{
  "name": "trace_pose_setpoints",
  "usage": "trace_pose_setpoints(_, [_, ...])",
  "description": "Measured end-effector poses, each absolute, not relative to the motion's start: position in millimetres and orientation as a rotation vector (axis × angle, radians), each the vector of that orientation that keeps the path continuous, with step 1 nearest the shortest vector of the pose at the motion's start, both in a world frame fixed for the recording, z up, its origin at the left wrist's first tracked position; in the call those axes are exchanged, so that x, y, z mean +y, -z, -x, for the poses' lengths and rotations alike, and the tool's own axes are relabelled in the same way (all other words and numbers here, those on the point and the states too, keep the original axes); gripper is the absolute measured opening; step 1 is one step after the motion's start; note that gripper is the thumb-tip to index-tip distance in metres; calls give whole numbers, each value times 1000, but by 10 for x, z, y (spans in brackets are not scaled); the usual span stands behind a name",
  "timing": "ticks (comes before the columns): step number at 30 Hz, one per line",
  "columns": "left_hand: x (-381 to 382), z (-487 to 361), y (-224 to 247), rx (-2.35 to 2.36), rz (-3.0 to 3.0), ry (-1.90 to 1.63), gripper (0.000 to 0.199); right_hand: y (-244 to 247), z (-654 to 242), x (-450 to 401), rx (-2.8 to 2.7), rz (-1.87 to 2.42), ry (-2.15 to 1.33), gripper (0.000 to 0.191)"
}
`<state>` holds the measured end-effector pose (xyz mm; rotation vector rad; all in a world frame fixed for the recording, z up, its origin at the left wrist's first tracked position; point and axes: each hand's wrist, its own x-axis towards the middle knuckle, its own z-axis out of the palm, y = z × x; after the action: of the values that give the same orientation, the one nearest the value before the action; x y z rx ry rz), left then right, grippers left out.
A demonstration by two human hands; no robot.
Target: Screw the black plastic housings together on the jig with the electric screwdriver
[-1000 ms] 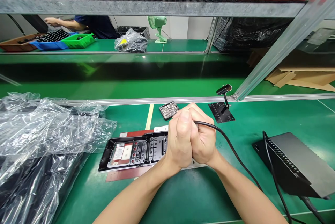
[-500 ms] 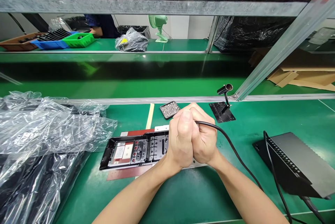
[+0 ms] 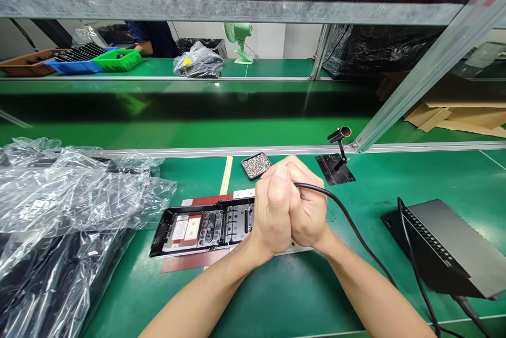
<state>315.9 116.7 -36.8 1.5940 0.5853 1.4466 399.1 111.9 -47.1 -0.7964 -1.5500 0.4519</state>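
Black plastic forms the long, open housing, which lies on the green bench over a red-brown sheet, its right part hidden behind the hands. The left hand and right hand are clenched together above it, apparently gripping one corded tool; its body is buried between the fists, and only the black cord shows, running down to the right. Work looks to be partway along: the housing is in place, with internal panels fitted in its visible left and middle sections, yet it lies uncovered, so closing it appears undone. Just beyond, the small tray holds plenty of little metal pieces, probably screws, so the supply seems far from used up. Whether the tool touches the housing, and how much is finished under the hands, cannot be told from here.
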Motion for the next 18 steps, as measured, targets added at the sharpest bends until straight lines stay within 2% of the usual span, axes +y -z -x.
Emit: trace_pose_setpoints(18, [1152,-3156,351,578,-1610,-1419,56,461,-3992,1105,-1543,798,-446,24])
